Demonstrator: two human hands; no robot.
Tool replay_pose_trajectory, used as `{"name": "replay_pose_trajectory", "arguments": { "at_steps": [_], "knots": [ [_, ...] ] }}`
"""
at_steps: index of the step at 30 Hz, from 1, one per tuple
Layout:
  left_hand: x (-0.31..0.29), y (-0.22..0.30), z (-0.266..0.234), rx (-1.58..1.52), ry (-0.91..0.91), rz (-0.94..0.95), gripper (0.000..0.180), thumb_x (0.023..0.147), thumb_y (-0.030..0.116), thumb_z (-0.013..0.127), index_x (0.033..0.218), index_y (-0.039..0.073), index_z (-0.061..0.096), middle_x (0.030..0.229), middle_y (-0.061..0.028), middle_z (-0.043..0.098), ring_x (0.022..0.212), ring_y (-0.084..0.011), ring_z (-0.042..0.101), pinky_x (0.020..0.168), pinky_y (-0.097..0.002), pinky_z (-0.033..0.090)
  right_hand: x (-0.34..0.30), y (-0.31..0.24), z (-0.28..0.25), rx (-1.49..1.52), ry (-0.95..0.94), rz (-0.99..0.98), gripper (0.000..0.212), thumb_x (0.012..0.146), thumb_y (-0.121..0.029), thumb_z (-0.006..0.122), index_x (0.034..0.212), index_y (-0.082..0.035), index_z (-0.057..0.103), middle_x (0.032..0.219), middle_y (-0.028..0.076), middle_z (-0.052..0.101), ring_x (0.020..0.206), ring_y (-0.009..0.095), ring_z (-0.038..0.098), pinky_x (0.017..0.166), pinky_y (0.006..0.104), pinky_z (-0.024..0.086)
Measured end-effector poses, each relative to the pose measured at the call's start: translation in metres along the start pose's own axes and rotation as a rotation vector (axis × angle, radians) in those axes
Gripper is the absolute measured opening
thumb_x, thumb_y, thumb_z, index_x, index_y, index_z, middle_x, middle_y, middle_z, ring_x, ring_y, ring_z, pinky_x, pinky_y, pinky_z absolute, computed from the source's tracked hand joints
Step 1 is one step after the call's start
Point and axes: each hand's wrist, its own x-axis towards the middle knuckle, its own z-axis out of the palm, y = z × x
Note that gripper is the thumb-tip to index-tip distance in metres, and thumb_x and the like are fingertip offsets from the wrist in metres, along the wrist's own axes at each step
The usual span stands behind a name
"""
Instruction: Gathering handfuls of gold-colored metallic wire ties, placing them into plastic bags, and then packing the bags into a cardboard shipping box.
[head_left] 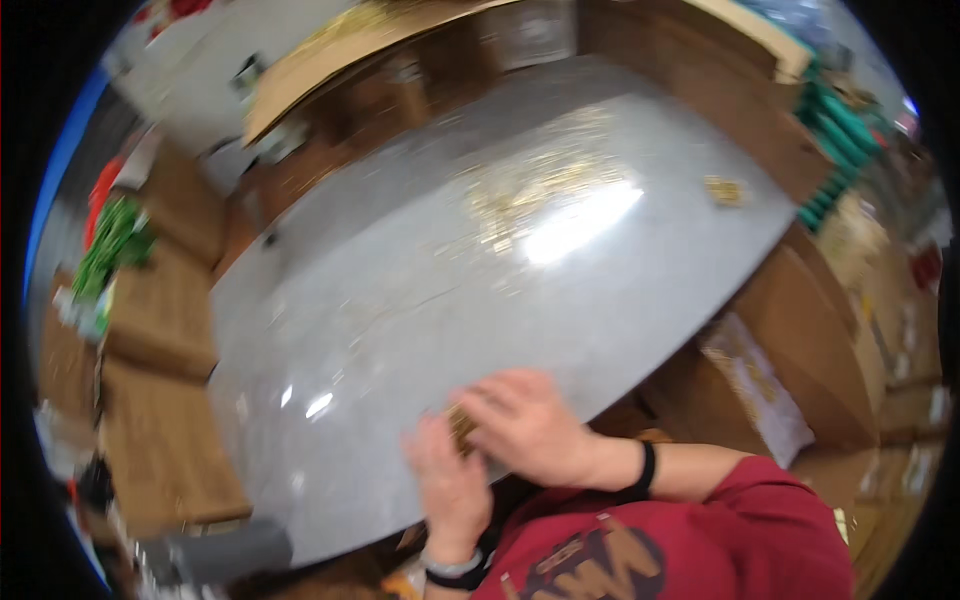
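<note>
Near the front edge of the grey table (370,340), a small bundle of gold-coloured pieces (461,428) sits between my two hands. My left hand (450,485) presses its left side, fingers pointing away from me. From the right, my right hand (528,428) closes over the bundle with fingers bent. Motion blur hides what kind of pieces they are. Farther off, many similar thin gold pieces (500,205) lie scattered beside a bright glare spot. Toward the table's right edge stands a small separate cluster of gold pieces (723,191).
Cardboard boxes (165,440) line the left side, with a green bundle (115,245) on top. A grey cylinder (215,552) lies at the near left corner. Large cardboard (800,330) and a pale plastic bag (760,390) are on the right. A cardboard flap (350,50) overhangs the far edge.
</note>
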Motion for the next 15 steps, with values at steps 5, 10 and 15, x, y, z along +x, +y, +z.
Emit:
{"name": "replay_pose_trajectory", "arguments": {
  "at_steps": [5, 10, 15],
  "knots": [
    [-0.011, -0.004, -0.002, -0.122, 0.052, -0.082, 0.062, 0.103, 0.024, 0.053, 0.152, -0.007, 0.03, 0.155, -0.0269, 0.036, 0.145, -0.047, 0.032, 0.121, -0.0597, 0.018, -0.004, -0.004, 0.02, 0.187, -0.01, -0.116, 0.042, 0.09, -0.021, 0.072, 0.124, -0.001, 0.059, 0.126, 0.016, 0.06, 0.13, 0.035, 0.053, 0.113, 0.0507, 0.039],
    [-0.01, -0.012, 0.004, 0.057, 0.056, -0.028, 0.072, 0.101, 0.028, 0.056, 0.155, -0.007, 0.025, 0.156, -0.0274, 0.035, 0.146, -0.0456, 0.031, 0.123, -0.0603, 0.009, 0.006, 0.004, 0.024, 0.364, -0.111, 0.015, 0.031, 0.088, -0.016, 0.071, 0.115, -0.003, 0.061, 0.123, 0.015, 0.061, 0.114, 0.036, 0.06, 0.101, 0.0497, 0.047],
    [-0.005, -0.01, -0.004, -0.058, -0.003, -0.057, 0.088, 0.087, 0.03, 0.072, 0.152, -0.008, 0.026, 0.148, -0.0253, 0.043, 0.143, -0.0461, 0.034, 0.121, -0.0653, 0.008, 0.021, 0.008, 0.02, 0.203, -0.071, -0.157, 0.027, 0.086, -0.014, 0.07, 0.109, -0.003, 0.06, 0.118, 0.018, 0.06, 0.108, 0.039, 0.058, 0.096, 0.0496, 0.046]
  ]
}}
